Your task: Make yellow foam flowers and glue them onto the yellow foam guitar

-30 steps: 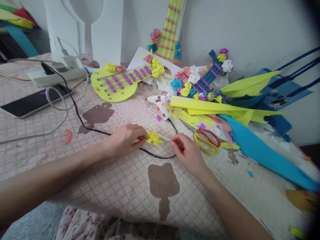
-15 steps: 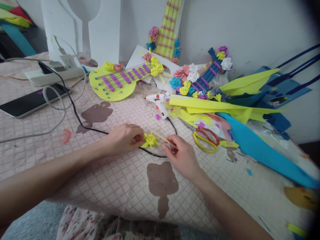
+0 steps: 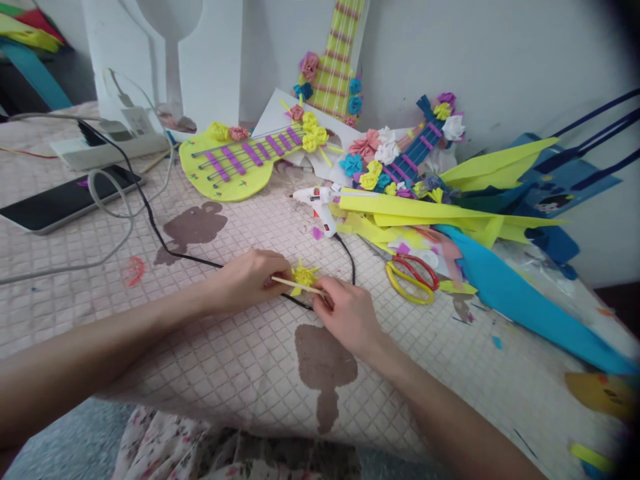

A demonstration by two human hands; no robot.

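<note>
Our right hand [image 3: 350,313] pinches pale stick [image 3: 299,286]; left hand [image 3: 247,281] apparently grips yellow flower [image 3: 306,273], best steadied without crushing petals.

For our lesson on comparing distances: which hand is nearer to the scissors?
Right: the right hand is left of the scissors; the left hand is farther off, past the flower.

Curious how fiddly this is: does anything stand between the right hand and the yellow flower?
Only the thin stick held in the right hand, crossing the near side of the yellow flower toward the left hand; nothing else visible.
</note>
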